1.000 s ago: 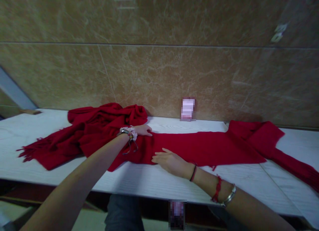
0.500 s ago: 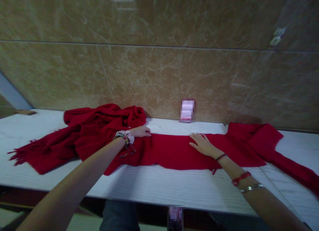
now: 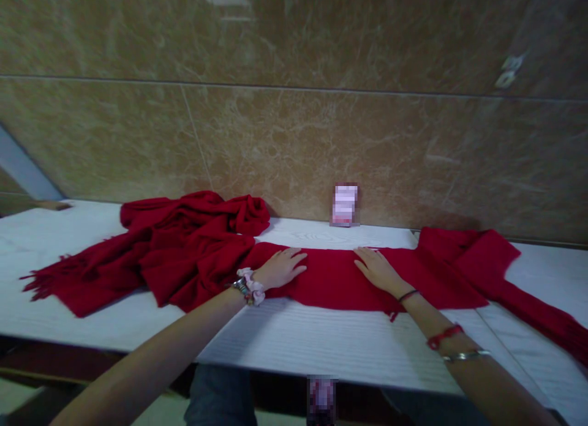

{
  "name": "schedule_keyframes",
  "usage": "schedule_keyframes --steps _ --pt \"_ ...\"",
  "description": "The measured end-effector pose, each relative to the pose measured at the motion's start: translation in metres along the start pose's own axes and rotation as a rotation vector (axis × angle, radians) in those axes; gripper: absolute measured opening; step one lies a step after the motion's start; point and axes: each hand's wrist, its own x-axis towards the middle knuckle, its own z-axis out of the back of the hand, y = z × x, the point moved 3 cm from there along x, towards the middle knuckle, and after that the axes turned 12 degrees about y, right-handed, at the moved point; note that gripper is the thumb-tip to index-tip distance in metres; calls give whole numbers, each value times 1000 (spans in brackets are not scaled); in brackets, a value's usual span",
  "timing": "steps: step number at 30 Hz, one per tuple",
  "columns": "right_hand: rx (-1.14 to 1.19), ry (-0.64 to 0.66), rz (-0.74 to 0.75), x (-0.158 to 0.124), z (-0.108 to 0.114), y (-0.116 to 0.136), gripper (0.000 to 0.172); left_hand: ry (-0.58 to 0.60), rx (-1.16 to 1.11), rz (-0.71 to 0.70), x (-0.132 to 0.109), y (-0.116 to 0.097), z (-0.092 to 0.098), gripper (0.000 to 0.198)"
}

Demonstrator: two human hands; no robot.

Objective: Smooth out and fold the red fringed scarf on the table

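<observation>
Cloth (image 3: 328, 282), red and fringed, lies along the white counter (image 3: 285, 343), bunched at the left but flat mid-length, where the left hand (image 3: 279, 269) and the right hand (image 3: 379, 270) rest palm-down, outstretched and gripping nothing, apparently pressing to hold the stretch between them smooth.

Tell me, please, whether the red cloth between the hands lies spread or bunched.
Spread: the red cloth lies flat, without heaped folds, between left hand and right hand.
</observation>
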Motion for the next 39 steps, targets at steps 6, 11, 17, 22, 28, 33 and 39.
schedule_keyframes --steps 6,11,17,22,28,33,39 --pt "-12 7 1 0 1 0 45 106 -92 -50 -4 13 -18 46" --pt "-1 -84 47 -5 11 8 44 5 -91 -42 -2 12 -11 44" --pt "67 23 284 -11 12 26 46 -68 -82 -17 -3 11 -16 41" --pt "79 45 295 -11 8 24 46 -73 -70 -27 -5 9 -14 39" --pt "62 -43 293 -15 17 29 43 -214 -50 -28 -11 7 -6 31" --pt "104 -31 394 -19 23 49 43 -192 -32 -39 -13 6 -7 29" --pt "105 71 411 -13 21 58 40 -169 -28 -28 -14 5 -8 31"
